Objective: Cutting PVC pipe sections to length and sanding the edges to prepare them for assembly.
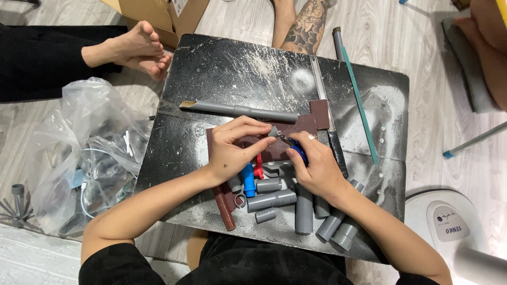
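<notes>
Pinching a small grey pipe piece (272, 132) at its tip, the left hand (235, 150) has its fingers curled down over the maroon sheet (309, 124) in the middle of the black board (222, 68), thumb and forefinger closed tight on the piece. The right hand (317, 166) is clenched round a blue-handled tool (299, 152), seemingly small pliers or cutters, whose metal nose meets the piece right at the left fingertips. My reading is that the person is trimming or gripping the end of that piece; the step looks to be midway, and what it calls for is a steady left pinch while the tool bites, with fingertips kept out of its nose.

Just below the hands lies a cluster of grey pipe offcuts (272, 200) and a blue fitting (248, 182), with something red (259, 166) beside it, partly hidden. Above them a long grey pipe (237, 111) lies across the board, and a teal rod (359, 103) slants along the right side. Off the board, a clear plastic bag (84, 153) of parts sits on the floor at left, a cardboard box (158, 16) lies beyond it, and other people's bare feet (137, 50) rest nearby.
</notes>
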